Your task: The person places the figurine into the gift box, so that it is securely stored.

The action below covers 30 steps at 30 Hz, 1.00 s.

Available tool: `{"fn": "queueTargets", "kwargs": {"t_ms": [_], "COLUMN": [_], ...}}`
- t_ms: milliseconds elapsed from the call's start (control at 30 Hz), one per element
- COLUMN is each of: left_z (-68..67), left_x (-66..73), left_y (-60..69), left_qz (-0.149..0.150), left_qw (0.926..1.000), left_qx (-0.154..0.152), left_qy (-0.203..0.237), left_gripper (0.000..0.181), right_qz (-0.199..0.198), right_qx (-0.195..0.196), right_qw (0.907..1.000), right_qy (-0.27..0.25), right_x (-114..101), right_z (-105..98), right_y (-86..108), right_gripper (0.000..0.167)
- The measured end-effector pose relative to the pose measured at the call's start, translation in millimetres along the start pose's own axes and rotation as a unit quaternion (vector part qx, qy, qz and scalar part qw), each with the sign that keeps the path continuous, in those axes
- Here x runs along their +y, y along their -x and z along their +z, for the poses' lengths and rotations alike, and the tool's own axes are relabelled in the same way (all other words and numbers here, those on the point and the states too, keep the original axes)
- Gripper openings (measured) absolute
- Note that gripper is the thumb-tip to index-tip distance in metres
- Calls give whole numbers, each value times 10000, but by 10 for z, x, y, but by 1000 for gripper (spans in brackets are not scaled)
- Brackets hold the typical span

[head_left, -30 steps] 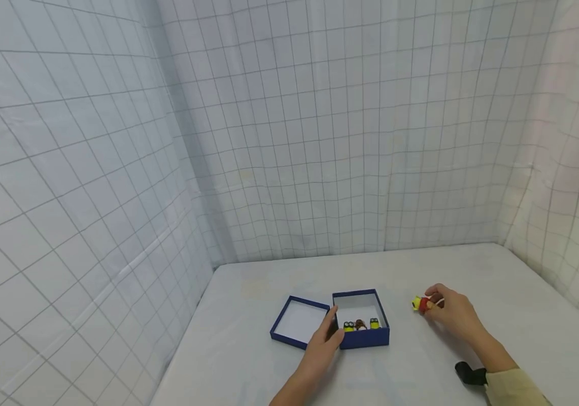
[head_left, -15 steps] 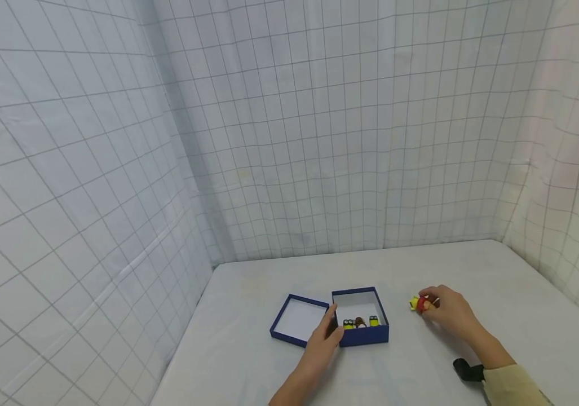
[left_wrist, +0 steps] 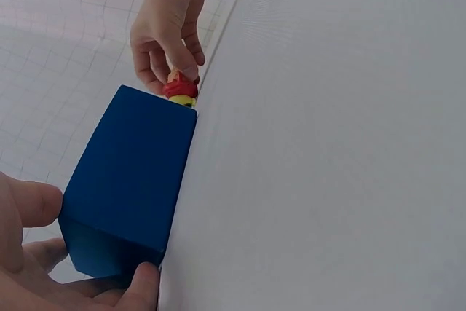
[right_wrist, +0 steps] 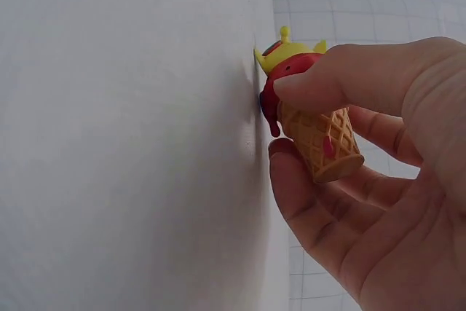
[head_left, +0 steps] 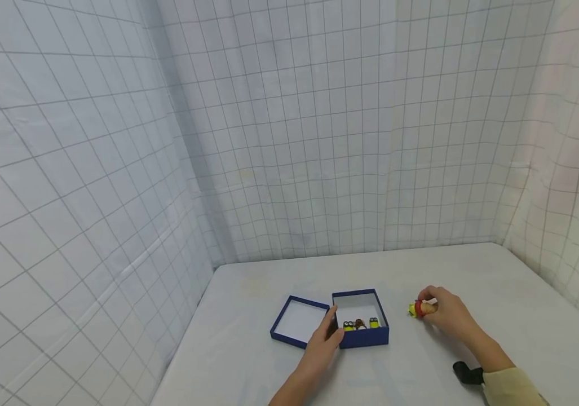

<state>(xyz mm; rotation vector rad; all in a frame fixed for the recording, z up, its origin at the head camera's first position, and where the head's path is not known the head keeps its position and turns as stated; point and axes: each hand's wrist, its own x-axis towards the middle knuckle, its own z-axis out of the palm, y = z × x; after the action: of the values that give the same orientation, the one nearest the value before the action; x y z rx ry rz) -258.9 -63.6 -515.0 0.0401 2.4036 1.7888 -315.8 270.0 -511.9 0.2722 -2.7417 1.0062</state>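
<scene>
Off to the right of the open blue box (head_left: pixel 363 339), a small toy (right_wrist: pixel 314 130) is sitting in the grip of the right hand (head_left: pixel 449 317), whose thumb and fingers are pinching it around its red middle. Its long axis is running roughly sideways: the yellow head is pointing towards the box, and the waffle-cone end is facing back into the palm. Tipped well over, it is hugging the white surface (head_left: pixel 390 378); whether it is touching, I'm not able to tell. At that height the box's right wall is standing between toy and hollow, as I'm judging it.

Inside, at least three little figures (head_left: pixel 374 323) are crowding the near wall, which is hiding their lower parts. The left hand (head_left: pixel 319 345) is holding the box's left end, thumb at the near corner. Just left of that, the lid (head_left: pixel 296 320) is lying hollow side up. A dark object (head_left: pixel 467 373) is lying by the right cuff (head_left: pixel 512 386), and a checked sheet (head_left: pixel 319 141) is hanging behind everything.
</scene>
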Motion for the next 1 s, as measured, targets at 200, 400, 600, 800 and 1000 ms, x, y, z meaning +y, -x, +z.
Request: {"fn": "queueTargets", "kwargs": {"t_ms": [200,400,600,800,1000], "left_z": [-1,1,-2,-19,-30], "left_x": [18,18,8,19,28], "left_y": [3,-8,-8,4,0], "left_qz": [0,-19,-63,-70,-22], "left_qw": [10000,10000,10000,10000,10000], "left_qx": [-34,-7,-23,-34,-39], "left_qy": [57,9,-13,-7,-28], "left_gripper": [57,58,57,58,58], "right_qz": [109,208,459,631,594], "right_qx": [-422,-567,-640,-655,-542], "right_qw": [9984,9968,9963,9955,9961], "right_qy": [-366,-521,-356,-283,-357], "right_x": [3,-10,-52,-99,-139], "right_z": [-8,-16,-29,-13,33], "right_y": [-9,-13,9,30,20], "right_gripper": [46,51,53,50,41]}}
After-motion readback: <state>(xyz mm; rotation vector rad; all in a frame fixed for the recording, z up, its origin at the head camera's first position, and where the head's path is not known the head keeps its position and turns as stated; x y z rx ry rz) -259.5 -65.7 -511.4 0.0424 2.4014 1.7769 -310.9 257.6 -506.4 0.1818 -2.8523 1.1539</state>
